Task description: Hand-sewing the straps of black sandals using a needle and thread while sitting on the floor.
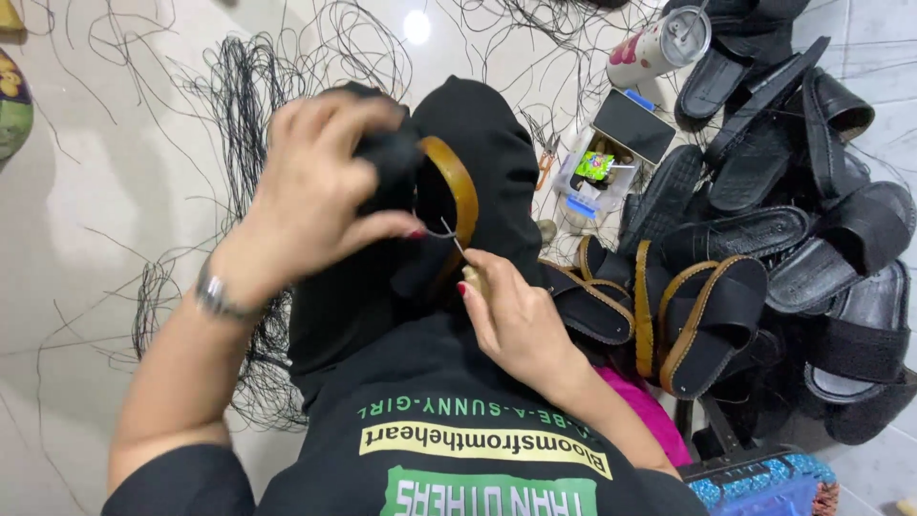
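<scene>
Mid-stitch over my lap: my left hand gripped the black tan-edged sandal while my right hand pinched a hooked needle at its rim, beside finished sandals and loose black cord on the floor; the next pull, I judged, needed a steady draw.

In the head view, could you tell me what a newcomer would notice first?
At centre, the left hand grips a black sandal with a tan rim while the right hand holds a needle at it. A heap of black sandals fills the right side, and loose black thread sprawls across the floor at upper left.
</scene>
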